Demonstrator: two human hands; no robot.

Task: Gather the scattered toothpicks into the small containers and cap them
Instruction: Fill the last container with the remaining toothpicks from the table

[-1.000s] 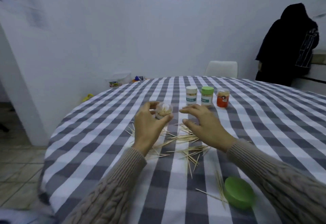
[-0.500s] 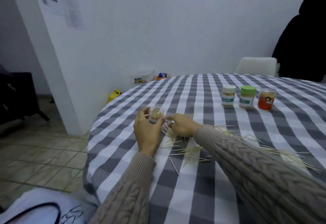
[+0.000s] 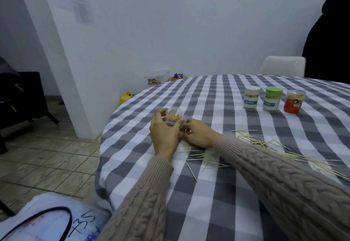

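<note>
Clear plastic, the open container [image 3: 173, 117] is held upright, partly filled, in the curled left hand [image 3: 164, 134] near the worktop [image 3: 217, 202] edge. Just beside it the right hand [image 3: 198, 135] is pressed onto scattered toothpicks [image 3: 206, 158], fingers bunched; whether any are pinched cannot be told. Gathering is judged underway; next, a bundle must be lifted and tipped in. Three capped containers [image 3: 272, 99] stand well apart.
</note>
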